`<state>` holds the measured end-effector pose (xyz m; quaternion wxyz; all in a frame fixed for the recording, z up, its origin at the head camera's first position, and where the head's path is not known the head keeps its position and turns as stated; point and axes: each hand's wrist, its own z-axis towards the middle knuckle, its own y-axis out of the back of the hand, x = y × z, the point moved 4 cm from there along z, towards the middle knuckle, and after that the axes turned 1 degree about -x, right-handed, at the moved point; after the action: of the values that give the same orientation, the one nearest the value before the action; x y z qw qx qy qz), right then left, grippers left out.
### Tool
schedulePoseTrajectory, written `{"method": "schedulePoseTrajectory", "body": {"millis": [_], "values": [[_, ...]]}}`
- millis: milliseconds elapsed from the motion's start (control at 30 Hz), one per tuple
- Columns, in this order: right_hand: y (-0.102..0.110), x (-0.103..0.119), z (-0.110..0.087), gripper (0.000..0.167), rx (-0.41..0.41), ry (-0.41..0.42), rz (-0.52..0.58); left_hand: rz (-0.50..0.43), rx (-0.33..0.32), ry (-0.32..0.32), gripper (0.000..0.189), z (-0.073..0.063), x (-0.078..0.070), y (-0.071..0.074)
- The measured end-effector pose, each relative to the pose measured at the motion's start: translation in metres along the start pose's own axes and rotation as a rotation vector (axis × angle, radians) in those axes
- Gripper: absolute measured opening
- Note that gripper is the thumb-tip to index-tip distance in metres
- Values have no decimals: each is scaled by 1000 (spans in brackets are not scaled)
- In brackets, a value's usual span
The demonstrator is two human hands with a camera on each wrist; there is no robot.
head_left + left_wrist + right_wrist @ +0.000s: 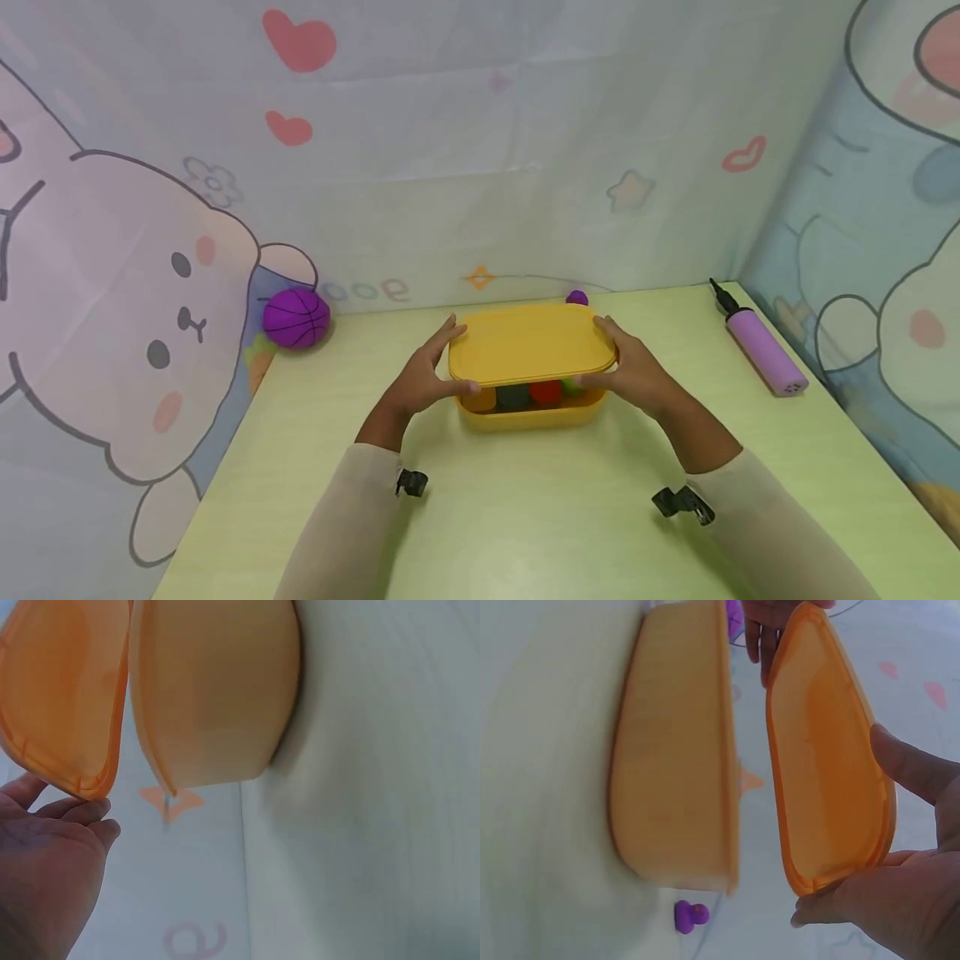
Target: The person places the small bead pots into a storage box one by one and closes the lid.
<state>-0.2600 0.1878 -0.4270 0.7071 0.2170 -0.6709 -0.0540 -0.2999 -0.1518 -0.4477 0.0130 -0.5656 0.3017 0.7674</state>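
Observation:
A yellow lid [532, 342] is held by both hands over a yellow plastic box [532, 418], tilted so that a gap shows along the near side. My left hand [425, 375] grips the lid's left end, thumb at the near edge and fingers at the far corner. At the opposite end my right hand [633, 371] grips it the same way. Through the gap show a red round thing [546, 392], a dark green one [513, 397], an orange one [478, 401] and a bit of light green. In the right wrist view the lid's underside [829, 757] stands apart from the box rim.
A purple basketball [296, 318] sits at the table's back left corner. A small purple object [577, 297] stands behind the box. On the right lies a pink hand pump [765, 350] with a black nozzle. A printed cloth [465, 150] hangs behind the pale green table [510, 517].

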Motion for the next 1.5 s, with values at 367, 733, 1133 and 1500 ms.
{"method": "schedulePoseTrajectory", "body": {"millis": [367,733,1133,1500], "values": [[-10,-27,-6,113,-18,1,30,118,59,-46,113,-8,13,-13],[-9,-45,-9,106,-26,-28,36,123,100,-48,115,-12,22,-23],[-12,-59,-7,101,-19,-26,26,139,139,45,125,-12,33,-26],[-14,-59,-6,98,-10,-21,-41,171,180,94,134,-13,42,-22]]}}
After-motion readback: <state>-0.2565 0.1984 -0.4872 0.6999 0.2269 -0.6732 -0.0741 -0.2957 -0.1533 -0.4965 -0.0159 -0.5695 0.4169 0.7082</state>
